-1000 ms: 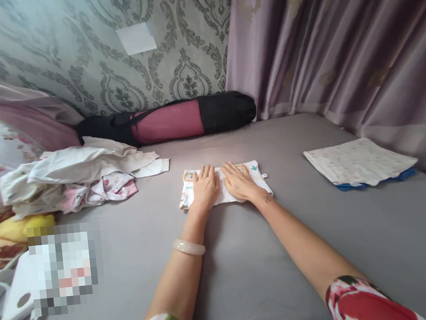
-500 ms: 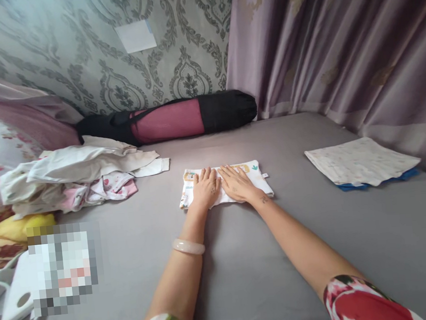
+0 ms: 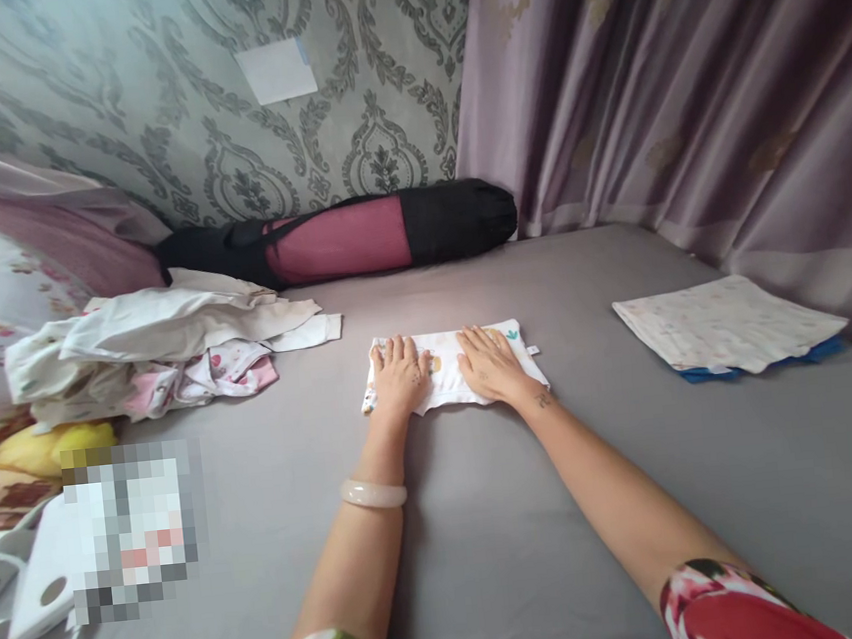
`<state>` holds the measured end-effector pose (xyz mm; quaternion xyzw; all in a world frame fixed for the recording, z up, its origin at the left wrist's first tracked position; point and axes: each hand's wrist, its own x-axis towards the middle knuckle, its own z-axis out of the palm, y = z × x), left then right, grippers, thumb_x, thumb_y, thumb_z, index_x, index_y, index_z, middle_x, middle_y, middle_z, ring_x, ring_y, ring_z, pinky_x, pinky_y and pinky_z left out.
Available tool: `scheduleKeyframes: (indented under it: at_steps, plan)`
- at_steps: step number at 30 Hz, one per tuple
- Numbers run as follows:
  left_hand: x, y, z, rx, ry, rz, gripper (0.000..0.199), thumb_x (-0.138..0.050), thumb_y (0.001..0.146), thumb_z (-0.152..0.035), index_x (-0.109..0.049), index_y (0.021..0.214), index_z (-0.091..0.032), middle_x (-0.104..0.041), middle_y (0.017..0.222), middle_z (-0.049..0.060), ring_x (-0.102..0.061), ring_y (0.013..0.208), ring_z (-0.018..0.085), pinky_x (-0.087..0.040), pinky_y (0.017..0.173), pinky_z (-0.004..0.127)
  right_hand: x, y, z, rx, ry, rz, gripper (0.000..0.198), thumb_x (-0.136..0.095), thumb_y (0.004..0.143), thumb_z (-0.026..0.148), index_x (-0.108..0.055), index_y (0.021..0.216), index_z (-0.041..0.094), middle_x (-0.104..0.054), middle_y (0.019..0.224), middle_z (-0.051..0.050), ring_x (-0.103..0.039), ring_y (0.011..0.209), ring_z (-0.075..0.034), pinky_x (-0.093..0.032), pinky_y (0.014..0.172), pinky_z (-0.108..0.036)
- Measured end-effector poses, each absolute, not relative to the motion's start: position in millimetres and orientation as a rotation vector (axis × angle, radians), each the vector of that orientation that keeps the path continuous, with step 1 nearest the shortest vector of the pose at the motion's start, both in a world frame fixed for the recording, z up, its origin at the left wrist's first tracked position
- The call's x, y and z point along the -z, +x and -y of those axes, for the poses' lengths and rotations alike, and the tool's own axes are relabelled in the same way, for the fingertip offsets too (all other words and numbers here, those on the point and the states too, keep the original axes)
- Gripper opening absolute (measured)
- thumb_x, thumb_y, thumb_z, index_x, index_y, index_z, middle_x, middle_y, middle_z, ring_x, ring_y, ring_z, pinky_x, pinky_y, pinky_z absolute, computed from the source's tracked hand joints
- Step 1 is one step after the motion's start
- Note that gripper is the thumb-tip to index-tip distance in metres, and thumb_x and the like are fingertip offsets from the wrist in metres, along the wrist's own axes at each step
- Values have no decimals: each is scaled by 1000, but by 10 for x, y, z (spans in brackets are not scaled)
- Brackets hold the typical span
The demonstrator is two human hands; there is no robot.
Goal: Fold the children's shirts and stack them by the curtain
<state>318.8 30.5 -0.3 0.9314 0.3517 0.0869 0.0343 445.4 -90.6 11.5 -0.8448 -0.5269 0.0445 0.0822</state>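
A long black and pink bag is lying along the wall, and a folded white cloth with little pictures is lying on the gray sheet, in front of the bag's right half and apart from it. Both arms are pointing toward the bag, held nearly straight and slanting in toward each other. The left hand is resting palm down on one side of the cloth, its fingers spreading just a little and pointing at the bag, its thumb sticking out sideways. The right hand is lying palm down on the other side, its fingers also a little apart and leaning to the left as they are pointing toward the bag. Neither hand is pinching anything, and some cloth is showing between them. A pale bracelet is circling the left arm, farther from the bag than the hand is. Some crumpled clothes are lying in front of the bag's left end. A flat pale cloth is lying out past the bag's right end, with something blue peeking out under it.
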Motion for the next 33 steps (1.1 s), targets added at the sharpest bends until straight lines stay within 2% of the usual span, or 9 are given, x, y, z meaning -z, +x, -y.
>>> scheduleKeyframes:
  at_steps: [10,17,28,33]
  plan:
    - [-8,3179,-327,-265,2861,-1068,55,-22,99,-40,-46,138,-9,-42,150,19,-34,142,31,-20,117,53,-160,4438,917,-178,-2516,1539,57,-24,98,29,-34,150,7,-27,159,-12,-20,147,-24,-9,120,-44]
    - [-43,3120,-388,-377,2836,-1177,56,-24,99,-41,-45,141,-11,-41,151,17,-31,144,29,-17,119,53,-204,4513,1031,-168,-2552,1410,57,-22,99,32,-34,150,9,-23,160,-12,-15,149,-23,-6,120,-50]
    - [-3,3057,-392,-217,2812,-1214,59,-20,99,-41,-44,142,-8,-39,152,19,-30,144,31,-17,119,55,-126,4530,1049,-224,-2558,1362,59,-22,98,33,-31,151,8,-24,160,-12,-14,149,-23,-3,120,-50]
    - [-28,3055,-391,-220,2786,-1216,57,-21,99,-42,-46,141,-11,-40,152,17,-30,144,31,-18,117,58,-155,4522,1058,-230,-2556,1362,59,-22,98,33,-31,151,7,-24,160,-12,-15,149,-23,-3,120,-50]
